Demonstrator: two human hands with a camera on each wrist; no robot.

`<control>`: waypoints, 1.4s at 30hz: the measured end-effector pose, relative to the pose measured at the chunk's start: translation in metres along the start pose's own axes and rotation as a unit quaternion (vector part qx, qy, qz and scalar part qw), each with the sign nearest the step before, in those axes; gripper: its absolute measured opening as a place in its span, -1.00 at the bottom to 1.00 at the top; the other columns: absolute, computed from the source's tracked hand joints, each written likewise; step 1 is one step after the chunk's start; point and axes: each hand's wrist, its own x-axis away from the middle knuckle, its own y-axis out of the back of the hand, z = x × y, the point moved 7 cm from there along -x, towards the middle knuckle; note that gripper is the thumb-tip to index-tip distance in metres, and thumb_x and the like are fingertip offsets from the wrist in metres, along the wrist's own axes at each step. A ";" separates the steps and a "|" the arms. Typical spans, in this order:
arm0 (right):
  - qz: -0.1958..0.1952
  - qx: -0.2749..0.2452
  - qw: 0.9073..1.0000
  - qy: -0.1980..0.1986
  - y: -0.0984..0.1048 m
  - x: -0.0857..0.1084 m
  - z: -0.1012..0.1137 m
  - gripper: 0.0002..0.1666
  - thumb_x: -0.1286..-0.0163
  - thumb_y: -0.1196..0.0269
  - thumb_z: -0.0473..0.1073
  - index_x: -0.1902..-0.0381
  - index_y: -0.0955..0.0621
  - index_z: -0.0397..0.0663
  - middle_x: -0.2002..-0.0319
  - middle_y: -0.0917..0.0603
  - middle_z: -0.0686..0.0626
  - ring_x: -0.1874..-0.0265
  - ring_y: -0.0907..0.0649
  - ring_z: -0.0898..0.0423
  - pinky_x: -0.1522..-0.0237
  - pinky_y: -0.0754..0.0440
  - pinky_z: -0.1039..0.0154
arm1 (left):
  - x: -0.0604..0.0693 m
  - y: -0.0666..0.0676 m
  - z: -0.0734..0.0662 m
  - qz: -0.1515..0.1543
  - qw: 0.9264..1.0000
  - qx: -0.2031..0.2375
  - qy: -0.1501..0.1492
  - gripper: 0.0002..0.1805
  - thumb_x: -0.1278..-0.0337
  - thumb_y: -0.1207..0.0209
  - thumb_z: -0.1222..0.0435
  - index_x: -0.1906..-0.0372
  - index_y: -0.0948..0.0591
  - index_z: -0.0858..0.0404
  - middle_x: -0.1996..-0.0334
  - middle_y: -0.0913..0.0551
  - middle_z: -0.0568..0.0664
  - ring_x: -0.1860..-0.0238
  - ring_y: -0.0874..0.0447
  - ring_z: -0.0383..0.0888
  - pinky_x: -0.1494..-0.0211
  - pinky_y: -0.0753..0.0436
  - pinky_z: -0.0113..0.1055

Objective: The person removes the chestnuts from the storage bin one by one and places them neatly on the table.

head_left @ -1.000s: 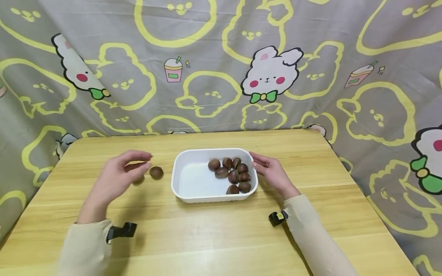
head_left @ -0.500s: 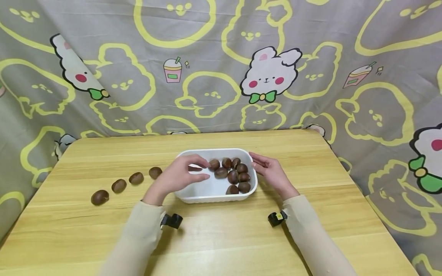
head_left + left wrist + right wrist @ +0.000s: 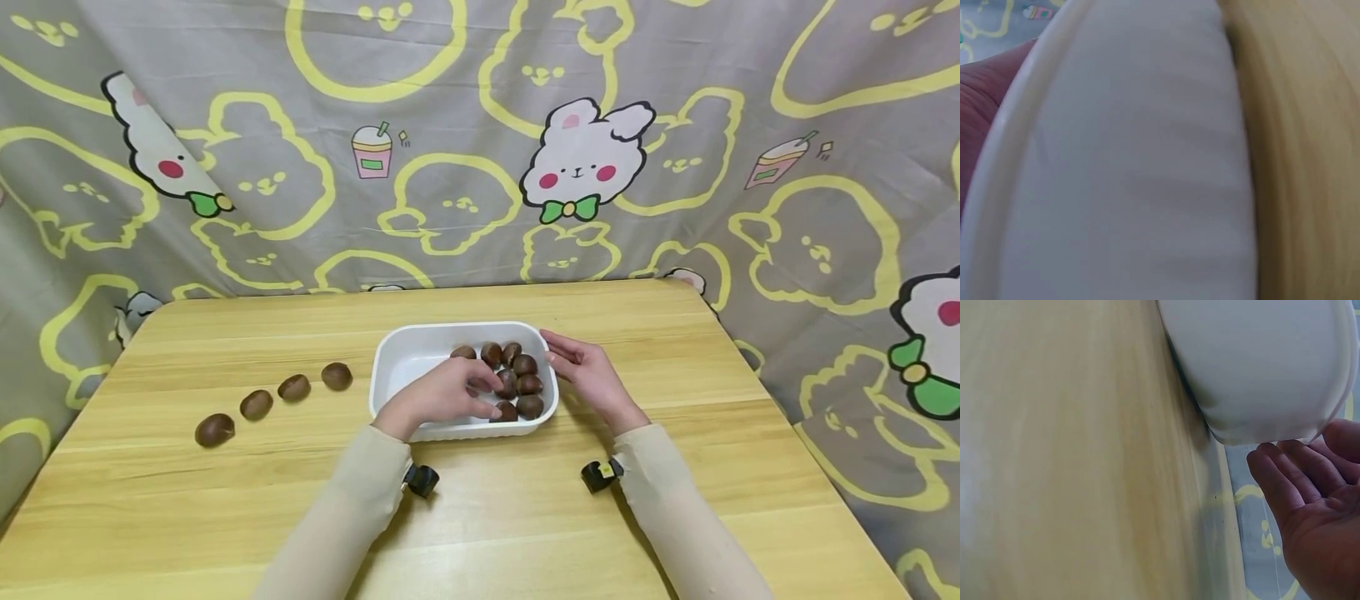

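Observation:
A white plastic tray (image 3: 405, 435) stands on the table with several brown chestnuts (image 3: 530, 407) gathered in its right half. My left hand (image 3: 442, 393) reaches over the tray's near rim, thumb and fingers parted among the chestnuts; it covers part of the group, and no chestnut is clearly gripped. In the left wrist view, the tray wall (image 3: 1141, 156) hides most of that hand. On the right, my right hand (image 3: 596, 383) touches the tray's end, its fingertips (image 3: 1266, 449) against the outer wall and the thumb by the rim.
Several loose chestnuts (image 3: 257, 405) lie in a slanting row on the wooden table (image 3: 495, 517), left of the tray. A grey curtain (image 3: 450, 267) with cartoon prints hangs behind the table and along its sides.
My left hand has moved right, from the loose chestnuts on the table across the tray to the chestnuts inside it. The right hand stays at the tray's right end.

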 end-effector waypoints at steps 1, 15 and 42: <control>0.001 -0.001 1.000 0.000 -0.001 0.000 0.000 -0.47 -0.49 -0.14 -0.30 -0.37 -0.39 -0.28 -0.26 -0.47 -0.29 -0.26 -0.46 -0.10 -0.12 -0.51 0.25 | -0.002 -0.003 0.000 0.004 1.000 -0.006 0.001 -0.68 -0.02 -0.44 0.29 0.12 -0.69 0.35 0.17 -0.68 0.07 0.09 -0.65 0.01 -0.04 -0.58 -0.18; 0.004 0.008 1.000 -0.004 -0.001 0.002 -0.002 -0.47 -0.50 -0.13 -0.29 -0.38 -0.38 -0.25 -0.25 -0.48 -0.28 -0.25 -0.48 -0.09 -0.11 -0.52 0.25 | -0.014 -0.025 -0.006 0.028 0.995 -0.089 -0.045 -0.76 -0.01 -0.41 0.43 0.17 -0.72 0.37 0.20 -0.70 0.06 0.17 -0.65 -0.06 0.01 -0.60 -0.24; 0.011 0.000 1.000 -0.004 0.001 0.000 -0.002 -0.47 -0.49 -0.14 -0.28 -0.38 -0.40 -0.23 -0.24 -0.50 -0.26 -0.24 -0.50 -0.07 -0.10 -0.53 0.24 | -0.014 -0.023 -0.002 0.033 0.994 -0.100 0.001 -0.87 -0.03 -0.43 0.37 0.27 -0.74 0.24 0.29 -0.70 -0.09 0.16 -0.63 -0.19 0.02 -0.56 -0.36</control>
